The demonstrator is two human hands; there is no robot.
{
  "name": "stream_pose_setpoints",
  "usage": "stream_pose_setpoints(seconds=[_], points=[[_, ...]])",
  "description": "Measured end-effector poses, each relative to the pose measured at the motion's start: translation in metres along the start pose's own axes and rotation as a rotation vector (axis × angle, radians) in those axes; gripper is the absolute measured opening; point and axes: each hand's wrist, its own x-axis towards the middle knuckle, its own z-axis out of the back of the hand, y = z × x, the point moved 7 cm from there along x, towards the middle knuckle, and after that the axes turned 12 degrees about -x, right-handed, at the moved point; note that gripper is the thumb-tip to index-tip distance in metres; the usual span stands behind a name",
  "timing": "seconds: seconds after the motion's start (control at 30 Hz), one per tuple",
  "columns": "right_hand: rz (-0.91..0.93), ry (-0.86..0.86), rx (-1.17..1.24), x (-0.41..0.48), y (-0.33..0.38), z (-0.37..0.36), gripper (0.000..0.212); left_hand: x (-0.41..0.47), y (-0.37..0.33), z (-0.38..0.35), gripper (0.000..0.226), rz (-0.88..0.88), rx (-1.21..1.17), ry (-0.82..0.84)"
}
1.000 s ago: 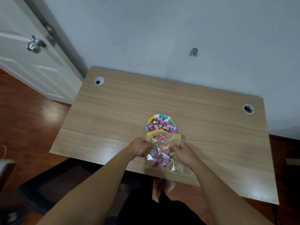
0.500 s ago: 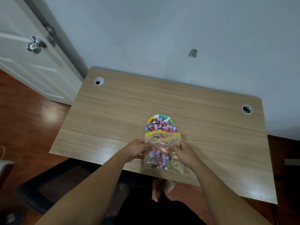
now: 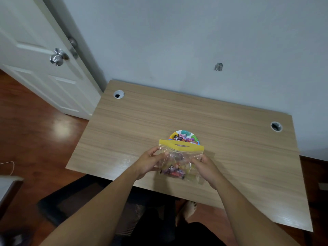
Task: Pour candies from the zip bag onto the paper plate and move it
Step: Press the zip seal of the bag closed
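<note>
The wooden desk (image 3: 142, 121) lies bare across its whole left half, its far strip along the wall and its right side, so a hand could sweep through any of those. Only the middle near edge is taken: the paper plate (image 3: 184, 133) with the zip bag (image 3: 181, 157) held up just nearer, left hand (image 3: 149, 161) and right hand (image 3: 206, 167) flanking it

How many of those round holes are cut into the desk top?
2: one hole at the far left corner near the door, the other hole at the far right corner. None appear hidden.
</note>
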Motion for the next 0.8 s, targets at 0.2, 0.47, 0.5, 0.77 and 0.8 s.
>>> stream_pose_setpoints(seconds=[0.2, 0.47, 0.5, 0.77, 0.8], points=[[0.089, 0.009, -0.019, 0.0, 0.033, -0.033, 0.023, -0.024, -0.022, 0.05, 0.042, -0.106, 0.018, -0.083], [0.268, 0.018, -0.174, -0.003, 0.088, -0.082, 0.016, -0.061, -0.058, 0.15, 0.003, -0.322, 0.188, -0.286], [0.283, 0.019, -0.191, -0.003, 0.094, -0.088, 0.014, -0.066, -0.062, 0.158, 0.006, -0.354, 0.231, -0.292], [0.356, 0.008, -0.4, 0.0, 0.122, -0.13, 0.017, -0.09, -0.079, 0.203, 0.014, -0.443, 0.345, -0.322], [0.359, 0.011, -0.412, -0.001, 0.125, -0.134, 0.01, -0.091, -0.078, 0.208, 0.014, -0.447, 0.351, -0.333]])
